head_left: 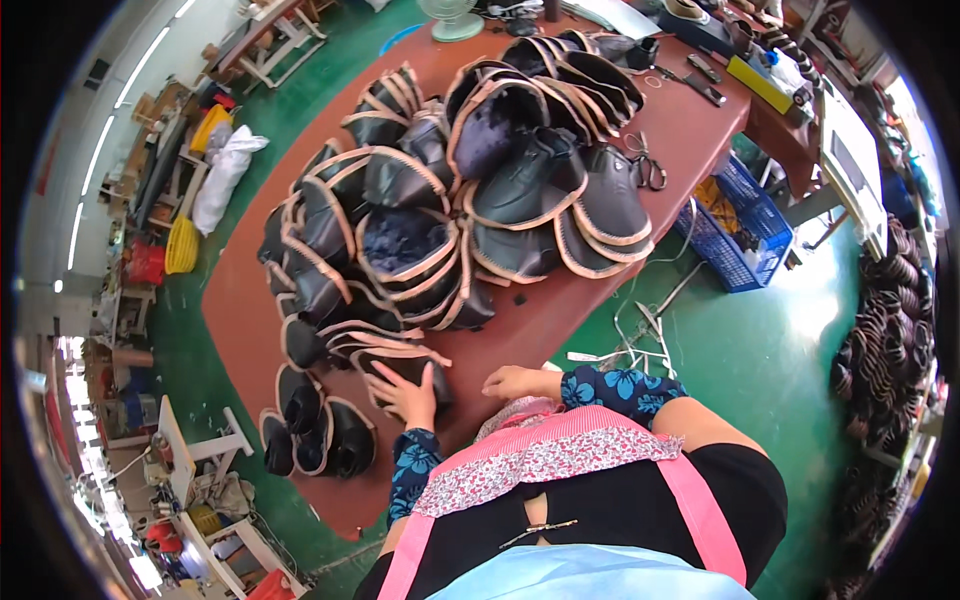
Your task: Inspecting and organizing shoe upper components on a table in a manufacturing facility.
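- The left hand (412, 395) lies flat, fingers spread, grip open, pressing on top of a black shoe upper with tan trim (400, 362) at the near edge of the table (250, 330).
- The right hand (512, 381) rests just beside it on the table's near edge, fingers loosely curled with nothing inside the grip; its sleeve is dark blue with a flower print.
- The shoe upper under the left hand sits at the near end of a long row of like pieces, black with tan edging, overlapping each other.
- To the left of that hand, a small cluster of black uppers (318, 432) lies at the table's corner.
- Farther up the reddish-brown table, a big heap of uppers (470, 190) spreads across the middle, some showing dark blue lining.
- A pair of scissors (648, 170) lies to the right of the heap.
- Past the table's right side, a blue plastic crate (740, 230) stands on the green floor (760, 350).
- A fan (452, 18) stands at the table's far end.
- The person wears a pink apron over black.
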The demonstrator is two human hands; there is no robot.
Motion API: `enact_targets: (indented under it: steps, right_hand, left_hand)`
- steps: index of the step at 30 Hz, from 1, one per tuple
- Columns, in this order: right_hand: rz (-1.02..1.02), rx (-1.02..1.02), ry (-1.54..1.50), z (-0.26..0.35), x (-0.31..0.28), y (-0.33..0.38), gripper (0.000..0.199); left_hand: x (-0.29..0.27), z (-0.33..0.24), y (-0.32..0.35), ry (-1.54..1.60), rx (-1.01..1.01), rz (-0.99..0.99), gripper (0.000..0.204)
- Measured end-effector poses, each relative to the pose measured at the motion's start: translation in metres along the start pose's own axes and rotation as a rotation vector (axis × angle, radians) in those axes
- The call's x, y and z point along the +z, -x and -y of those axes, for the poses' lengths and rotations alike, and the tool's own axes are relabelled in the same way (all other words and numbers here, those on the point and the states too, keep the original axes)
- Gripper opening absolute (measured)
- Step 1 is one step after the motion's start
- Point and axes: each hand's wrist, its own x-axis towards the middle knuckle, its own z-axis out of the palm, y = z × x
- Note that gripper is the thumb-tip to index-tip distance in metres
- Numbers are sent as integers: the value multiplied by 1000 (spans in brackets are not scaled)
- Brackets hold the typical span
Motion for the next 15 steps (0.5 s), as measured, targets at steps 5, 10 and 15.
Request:
enact_targets:
  steps: [5, 10, 15]
  right_hand:
    - [46, -49, 109, -7, -113, 37, 52]
    - [113, -87, -87, 26, -267, 117, 53]
    - [-73, -194, -316, 6, -445, 179, 50]
  left_hand:
    - [48, 26, -32, 56, 207, -180, 133]
    - [44, 24, -19, 243, 159, -234, 123]
    - [43, -48, -10, -137, -63, -196, 116]
